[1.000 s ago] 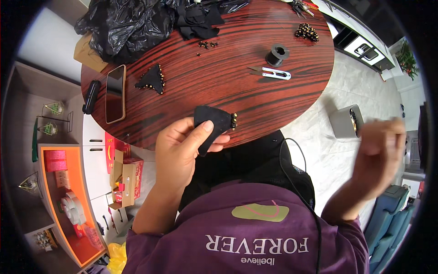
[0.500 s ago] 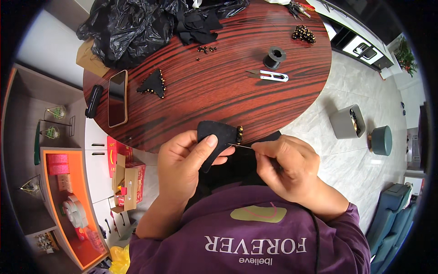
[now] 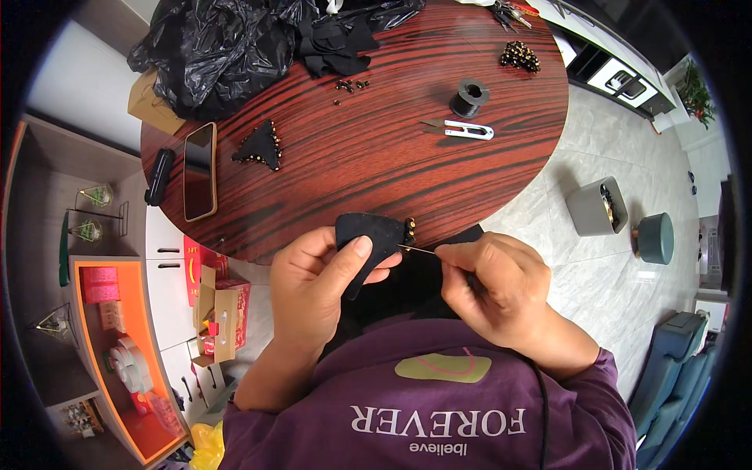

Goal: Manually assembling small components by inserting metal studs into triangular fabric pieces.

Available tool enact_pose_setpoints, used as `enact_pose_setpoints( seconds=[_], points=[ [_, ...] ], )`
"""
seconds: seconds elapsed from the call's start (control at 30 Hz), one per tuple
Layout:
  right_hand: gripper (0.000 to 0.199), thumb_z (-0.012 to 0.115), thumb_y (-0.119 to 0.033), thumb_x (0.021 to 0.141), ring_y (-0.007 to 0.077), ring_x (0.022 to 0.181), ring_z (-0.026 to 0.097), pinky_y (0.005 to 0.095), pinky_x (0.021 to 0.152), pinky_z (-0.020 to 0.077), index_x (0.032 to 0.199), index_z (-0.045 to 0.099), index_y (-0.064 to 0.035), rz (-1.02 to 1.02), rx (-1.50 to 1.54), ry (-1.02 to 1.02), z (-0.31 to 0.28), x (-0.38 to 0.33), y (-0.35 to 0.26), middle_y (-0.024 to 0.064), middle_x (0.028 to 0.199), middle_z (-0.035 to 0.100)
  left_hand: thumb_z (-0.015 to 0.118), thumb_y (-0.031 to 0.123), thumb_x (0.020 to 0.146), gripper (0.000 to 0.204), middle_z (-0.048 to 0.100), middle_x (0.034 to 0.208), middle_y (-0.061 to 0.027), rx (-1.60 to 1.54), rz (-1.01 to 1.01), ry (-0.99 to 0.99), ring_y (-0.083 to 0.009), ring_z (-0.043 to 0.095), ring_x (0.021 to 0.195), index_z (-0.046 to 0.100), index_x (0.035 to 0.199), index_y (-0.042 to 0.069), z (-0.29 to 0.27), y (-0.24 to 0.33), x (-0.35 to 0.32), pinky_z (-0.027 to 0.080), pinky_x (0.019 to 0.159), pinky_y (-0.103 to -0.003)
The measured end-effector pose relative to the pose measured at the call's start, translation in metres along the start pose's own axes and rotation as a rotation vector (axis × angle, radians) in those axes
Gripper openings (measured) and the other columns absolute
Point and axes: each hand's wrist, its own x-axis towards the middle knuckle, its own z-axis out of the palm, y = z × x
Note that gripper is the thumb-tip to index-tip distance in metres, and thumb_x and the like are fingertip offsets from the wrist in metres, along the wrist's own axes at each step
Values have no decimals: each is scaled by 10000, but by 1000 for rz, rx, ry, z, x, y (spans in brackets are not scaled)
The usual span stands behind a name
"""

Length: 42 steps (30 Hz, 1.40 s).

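A small piece of matte black fabric, felt-like and roughly triangular, sits at the near edge of the round bench, whose top is glossy dark red wood with strong black grain. A short row of shiny gold-brown beads runs along the fabric's right edge.

The left hand is clamped on the fabric: the thumb lies flat across its face, and the fingers curl up behind it, palm turned toward the person. The right hand is closed in a pinch on a thin metal needle, thumb and forefinger pressed together at its rear end; the needle's tip points left and meets the fabric just below the beads. Both forearms rise from purple sleeves at the lower edge.

Farther out on the bench lie a second black beaded triangle, a dark spool, and white-handled thread snips just beside it (blades pointing left). A crumpled, shiny black plastic bag fills the far left, with soft black cloth scraps next to it and loose dark beads scattered near. A phone with a tan rim lies flat near the left edge.
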Motion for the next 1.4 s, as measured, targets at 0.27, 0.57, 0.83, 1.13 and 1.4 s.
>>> enact_pose_setpoints(
  seconds=[0.27, 0.57, 0.83, 1.13, 1.4],
  points=[
    [207, 665, 47, 689, 181, 513, 498, 269, 482, 413, 887, 616, 8, -47, -16, -85, -6, 1, 1, 54, 668, 565, 539, 53, 914, 177, 680, 883, -187, -5, -2, -4, -230, 698, 740, 582, 1033, -72, -1, -1, 0, 574, 650, -238],
    [162, 632, 83, 690, 121, 494, 456, 239, 465, 367, 825, 634, -7, 79, 118, -70, 1, 3, 1, 14, 596, 540, 575, 48, 917, 186, 672, 948, -191, -153, -104, -97, -235, 692, 796, 588, 1042, -89, -9, 1, 4, 578, 720, -254],
    [70, 582, 30, 857, 73, 609, 516, 190, 551, 399, 907, 621, 1, 612, 762, -211, 5, -2, 9, 14, 704, 579, 540, 61, 928, 197, 675, 925, -177, -166, -131, -122, -228, 694, 771, 585, 1064, -75, -7, 1, 5, 583, 674, -254],
    [62, 579, -14, 906, 71, 660, 532, 167, 606, 411, 955, 616, -6, 820, 1162, -317, 11, -3, 26, 18, 768, 583, 543, 75, 940, 205, 675, 918, -171, -102, -114, -149, -224, 698, 745, 578, 1079, -73, -10, 2, 1, 584, 653, -239],
    [60, 586, -32, 912, 71, 663, 536, 161, 613, 408, 959, 615, -8, 749, 1154, -339, 13, 0, 27, 17, 772, 581, 548, 76, 941, 206, 675, 909, -167, -79, -144, -164, -222, 699, 736, 578, 1081, -72, -14, 4, 0, 581, 647, -225]
  ],
)
